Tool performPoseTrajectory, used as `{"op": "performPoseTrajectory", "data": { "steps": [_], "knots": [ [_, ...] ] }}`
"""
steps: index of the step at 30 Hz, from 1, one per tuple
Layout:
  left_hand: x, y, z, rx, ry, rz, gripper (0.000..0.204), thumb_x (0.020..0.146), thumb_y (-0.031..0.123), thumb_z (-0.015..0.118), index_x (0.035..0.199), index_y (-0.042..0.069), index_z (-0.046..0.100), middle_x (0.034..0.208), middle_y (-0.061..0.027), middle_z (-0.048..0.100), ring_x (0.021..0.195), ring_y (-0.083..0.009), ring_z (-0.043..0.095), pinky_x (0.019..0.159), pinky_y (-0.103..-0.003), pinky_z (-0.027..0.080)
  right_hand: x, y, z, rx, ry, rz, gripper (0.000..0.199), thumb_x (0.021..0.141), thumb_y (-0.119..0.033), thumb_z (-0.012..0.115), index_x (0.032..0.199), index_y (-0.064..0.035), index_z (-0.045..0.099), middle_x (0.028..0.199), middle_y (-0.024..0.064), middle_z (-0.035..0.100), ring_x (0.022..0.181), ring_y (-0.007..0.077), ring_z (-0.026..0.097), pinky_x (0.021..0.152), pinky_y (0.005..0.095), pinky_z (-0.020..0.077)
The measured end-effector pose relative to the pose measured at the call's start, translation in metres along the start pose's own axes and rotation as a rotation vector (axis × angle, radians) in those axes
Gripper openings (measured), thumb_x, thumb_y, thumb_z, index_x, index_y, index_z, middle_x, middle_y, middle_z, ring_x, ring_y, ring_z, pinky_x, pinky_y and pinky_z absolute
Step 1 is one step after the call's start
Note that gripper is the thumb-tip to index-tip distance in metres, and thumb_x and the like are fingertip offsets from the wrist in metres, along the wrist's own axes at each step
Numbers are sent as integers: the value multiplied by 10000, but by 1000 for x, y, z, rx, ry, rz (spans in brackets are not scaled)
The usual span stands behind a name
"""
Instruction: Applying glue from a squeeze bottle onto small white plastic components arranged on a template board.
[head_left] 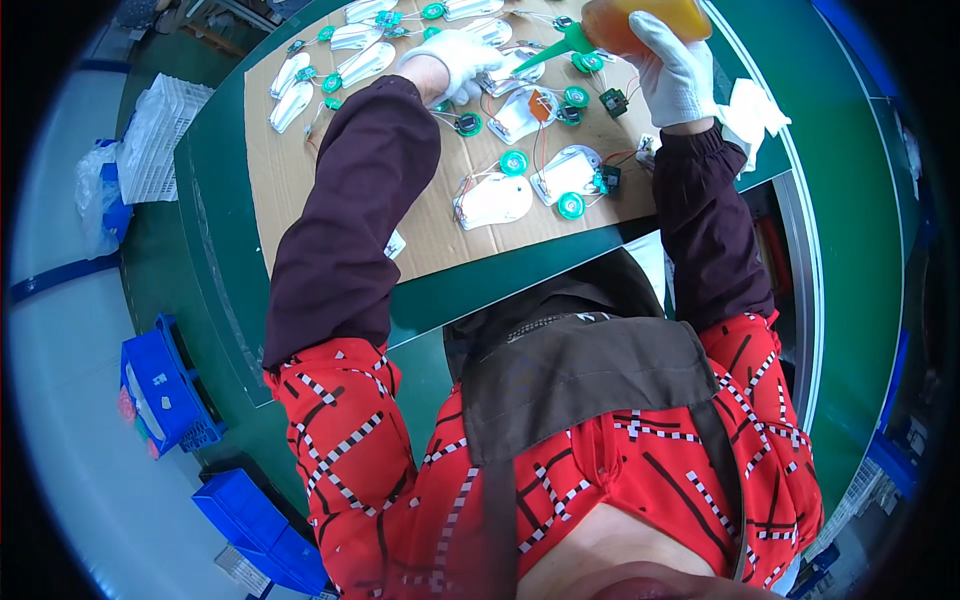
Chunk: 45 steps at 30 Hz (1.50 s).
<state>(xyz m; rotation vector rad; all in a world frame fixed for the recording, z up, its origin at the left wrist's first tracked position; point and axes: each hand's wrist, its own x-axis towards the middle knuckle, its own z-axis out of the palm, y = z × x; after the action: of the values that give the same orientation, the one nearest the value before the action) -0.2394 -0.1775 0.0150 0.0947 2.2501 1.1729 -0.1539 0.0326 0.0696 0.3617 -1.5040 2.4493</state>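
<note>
My right hand (676, 78), in a white glove, is wrapped round a squeeze bottle (625, 28) of amber liquid. The bottle is tipped to the left, and its green nozzle (567, 45) points down at a white plastic shell (522, 68). At that shell's left end my gloved left hand (458, 62) has its fingers bent and closed on the edge; its fingertips are partly hidden. Closer to me lie more white shells (495, 201), wired to round green-rimmed parts (513, 163) and small black modules (613, 102). One nearby shell bears an orange piece (542, 105).
A cardboard sheet (430, 240) under the shells covers much of the green table (215, 190). Crumpled white cloth or paper (752, 112) lies right of my right wrist. Blue bins (165, 385) and stacked white baskets (165, 140) stand off to the left.
</note>
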Motion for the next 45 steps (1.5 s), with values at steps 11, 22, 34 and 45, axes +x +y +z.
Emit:
{"op": "performPoseTrajectory", "data": {
  "steps": [11, 22, 34, 45],
  "knots": [
    [3, 15, 11, 866, 289, 241, 357, 795, 327, 484, 977, 50, 617, 1032, -160, 591, 958, -319, 556, 824, -389, 435, 7, 17, -53, -91, -2, -93, 324, 811, -99, 586, 1106, -15, 481, 1030, 101, 554, 940, 227, 582, 770, 370, 526],
    [-8, -14, 8, -159, 149, 215, 169, 845, 157, 510, 888, 4, 566, 834, -70, 613, 688, -136, 598, 604, -236, 493, 3, 16, 1, -272, 58, -68, 447, 673, -71, 712, 1067, 0, 513, 957, 62, 583, 873, 153, 559, 786, 279, 447],
    [2, -11, 5, 535, 348, 133, 203, 770, 198, 559, 893, 63, 648, 895, -131, 635, 816, -243, 618, 707, -352, 493, 7, 35, 16, -203, 138, -47, 483, 631, -12, 739, 1062, 3, 520, 949, 70, 584, 854, 165, 570, 772, 280, 467],
    [27, -33, -4, 586, 240, 132, 290, 698, 277, 661, 955, 143, 653, 952, -93, 632, 854, -270, 604, 766, -352, 487, 6, 37, 20, -464, 127, 34, 564, 592, -61, 785, 1081, 3, 512, 966, 88, 595, 858, 166, 577, 769, 280, 474]
  ]
}}
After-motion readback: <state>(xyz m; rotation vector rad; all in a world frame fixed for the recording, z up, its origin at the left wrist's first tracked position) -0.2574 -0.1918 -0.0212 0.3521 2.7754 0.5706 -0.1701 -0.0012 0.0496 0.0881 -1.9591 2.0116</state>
